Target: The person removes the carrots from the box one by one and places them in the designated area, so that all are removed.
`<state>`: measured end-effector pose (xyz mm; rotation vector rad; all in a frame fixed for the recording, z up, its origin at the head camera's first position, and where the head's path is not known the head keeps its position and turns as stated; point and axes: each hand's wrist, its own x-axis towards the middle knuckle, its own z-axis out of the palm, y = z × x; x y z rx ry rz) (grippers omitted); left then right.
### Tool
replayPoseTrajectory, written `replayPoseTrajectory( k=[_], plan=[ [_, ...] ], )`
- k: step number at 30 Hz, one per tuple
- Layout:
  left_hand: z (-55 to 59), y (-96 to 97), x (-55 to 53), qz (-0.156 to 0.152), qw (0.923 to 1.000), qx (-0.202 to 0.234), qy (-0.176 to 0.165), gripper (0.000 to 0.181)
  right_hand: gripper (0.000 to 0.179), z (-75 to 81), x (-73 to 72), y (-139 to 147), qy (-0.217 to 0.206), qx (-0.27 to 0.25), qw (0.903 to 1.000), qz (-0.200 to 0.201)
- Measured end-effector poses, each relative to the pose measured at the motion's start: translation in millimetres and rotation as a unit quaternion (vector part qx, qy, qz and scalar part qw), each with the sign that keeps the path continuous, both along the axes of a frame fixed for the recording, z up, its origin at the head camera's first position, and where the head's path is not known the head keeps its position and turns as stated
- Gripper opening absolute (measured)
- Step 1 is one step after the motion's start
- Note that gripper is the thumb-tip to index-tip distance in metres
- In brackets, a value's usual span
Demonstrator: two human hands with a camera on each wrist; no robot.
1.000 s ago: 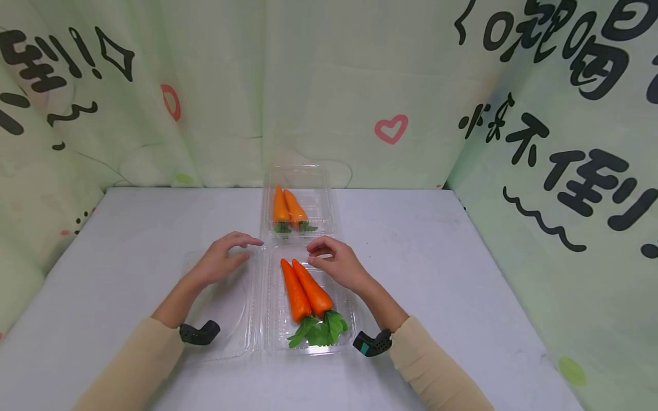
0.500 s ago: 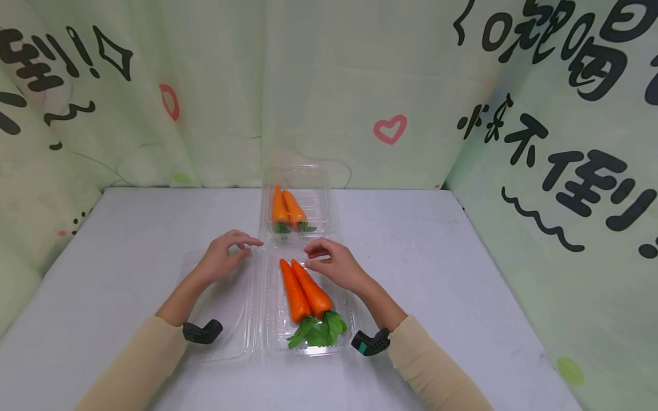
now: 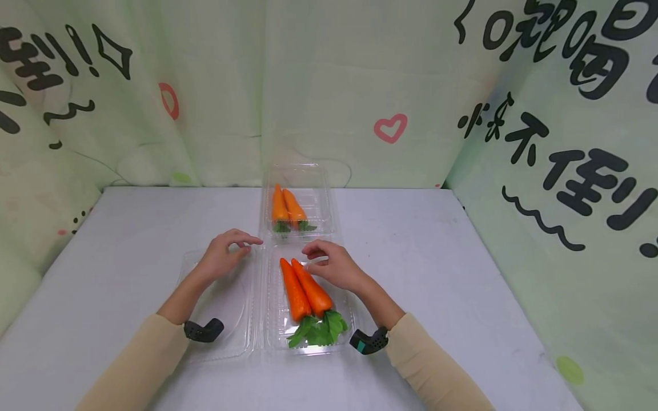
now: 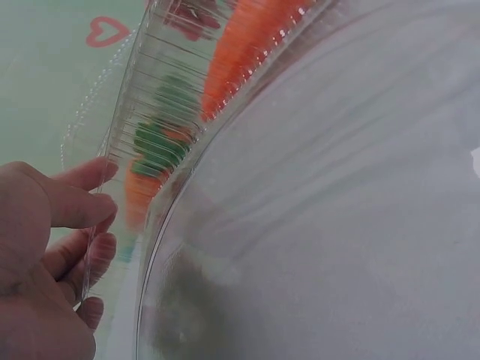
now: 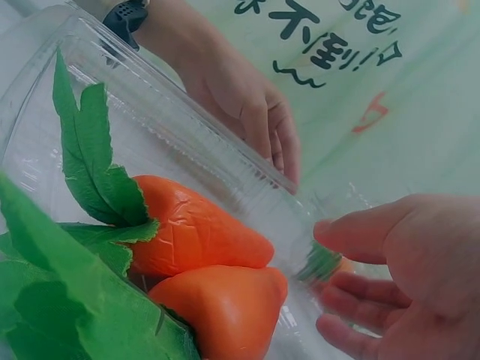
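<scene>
In the head view, two orange carrots [image 3: 304, 292] with green leafy tops [image 3: 320, 331] lie in a clear plastic box [image 3: 341, 335]. Its hinged lid [image 3: 221, 308] is folded out flat to the left. My left hand [image 3: 222, 258] is at the lid's far edge; the left wrist view shows thumb and curled fingers [image 4: 103, 247] on either side of the clear rim. My right hand [image 3: 334, 265] hovers over the box's far right part, thumb near a carrot's tip. In the right wrist view its thumb and fingers [image 5: 360, 289] are apart, holding nothing.
Directly behind stands another clear plastic box [image 3: 323, 197] with two paler orange carrots [image 3: 289, 208] inside. Both boxes stand on a white table [image 3: 421, 274]. Printed pale green curtains [image 3: 319, 85] enclose its back and sides.
My right hand has drifted slightly left and nearer, toward the carrot tips. My left hand stays at the lid's far edge, its thumb drawn a little closer to the fingers. Boxes and carrots have not moved.
</scene>
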<state>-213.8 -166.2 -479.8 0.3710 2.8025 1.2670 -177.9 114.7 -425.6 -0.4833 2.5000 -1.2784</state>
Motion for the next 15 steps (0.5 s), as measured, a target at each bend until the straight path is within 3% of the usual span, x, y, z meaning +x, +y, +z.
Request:
replayPoseTrajectory(
  k=[4, 9, 15],
  plan=[
    [1.5, 0.1, 0.6, -0.001, 1.0, 0.008, 0.0, 0.03, 0.033, 0.9, 0.8, 0, 0.005, 0.005, 1.0, 0.007],
    [15.7, 5.2, 8.0, 0.003, 0.9997, 0.022, -0.009, 0.029, 0.034, 0.5, 1.3, 0, 0.01, 0.014, 0.9998, 0.012],
    [21.2, 8.0, 11.7, 0.014, 0.9996, 0.018, -0.017, 0.029, 0.035, -0.4, 2.3, -1, 0.013, 0.033, 0.9993, 0.014]
  ],
)
